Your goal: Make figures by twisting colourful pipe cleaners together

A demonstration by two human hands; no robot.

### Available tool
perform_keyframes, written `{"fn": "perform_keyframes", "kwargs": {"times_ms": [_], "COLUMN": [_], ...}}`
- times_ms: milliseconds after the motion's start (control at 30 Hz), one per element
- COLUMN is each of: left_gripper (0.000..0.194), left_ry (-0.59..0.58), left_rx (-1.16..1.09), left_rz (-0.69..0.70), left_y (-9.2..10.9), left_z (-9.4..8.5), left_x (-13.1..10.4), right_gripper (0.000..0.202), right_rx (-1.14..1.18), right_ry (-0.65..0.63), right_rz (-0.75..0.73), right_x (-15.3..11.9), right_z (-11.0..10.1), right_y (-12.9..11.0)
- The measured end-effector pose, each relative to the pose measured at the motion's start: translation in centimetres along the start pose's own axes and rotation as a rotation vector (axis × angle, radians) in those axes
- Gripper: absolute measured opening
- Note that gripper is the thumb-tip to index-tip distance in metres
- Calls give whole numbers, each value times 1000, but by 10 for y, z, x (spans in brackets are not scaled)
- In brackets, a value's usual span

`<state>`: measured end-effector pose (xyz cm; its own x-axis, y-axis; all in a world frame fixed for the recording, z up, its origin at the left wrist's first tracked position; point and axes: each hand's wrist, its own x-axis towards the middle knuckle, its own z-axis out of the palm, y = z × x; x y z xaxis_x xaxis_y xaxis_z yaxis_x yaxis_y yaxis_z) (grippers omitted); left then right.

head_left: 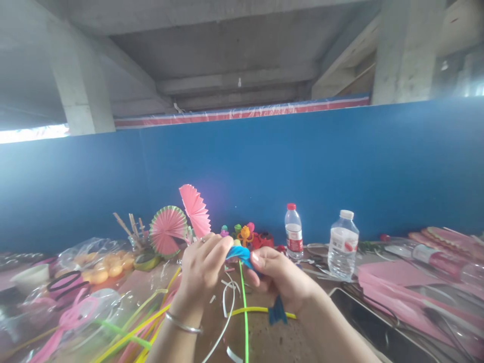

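My left hand [206, 262] and my right hand [278, 269] meet above the table, fingers closed on a crinkled blue strip [240, 253]. The strip looks like paper or cloth and spans the gap between my fingertips. A pale yellow bit shows just above it. From beneath it a bright green stem [244, 302] runs down toward me. A yellow stem [253, 310] crosses the green one, with a blue piece [278, 311] around it under my right hand. My left wrist wears a silver bangle.
Behind stand a red-capped bottle [294, 232], a white-capped bottle [343, 245] and pink paper fans [168, 231]. Yellow stems [138, 330] and plastic bags lie left, beside orange balls [109, 267]. A dark tablet-like panel [378, 322] and pink sheets [397, 282] lie right. A blue wall [242, 171] closes the back.
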<state>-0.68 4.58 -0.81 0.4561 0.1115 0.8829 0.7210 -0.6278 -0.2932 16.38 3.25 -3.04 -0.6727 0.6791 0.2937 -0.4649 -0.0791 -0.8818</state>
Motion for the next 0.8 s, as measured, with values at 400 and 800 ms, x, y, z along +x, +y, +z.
{"fn": "perform_keyframes", "kwargs": {"times_ms": [400,800], "left_gripper": [15,17], "left_ry": [354,-455], "left_rx": [-19,-182], "left_rz": [85,-305], "left_y": [0,1], "left_z": [0,2], "left_x": [-17,12], "right_gripper": [48,33], "right_rx": [357,-1284], "right_ry": [-157,621], "right_rz": [-51,-281], "right_x": [24,-6], "right_z": [61,14], "right_y": [88,-21]}}
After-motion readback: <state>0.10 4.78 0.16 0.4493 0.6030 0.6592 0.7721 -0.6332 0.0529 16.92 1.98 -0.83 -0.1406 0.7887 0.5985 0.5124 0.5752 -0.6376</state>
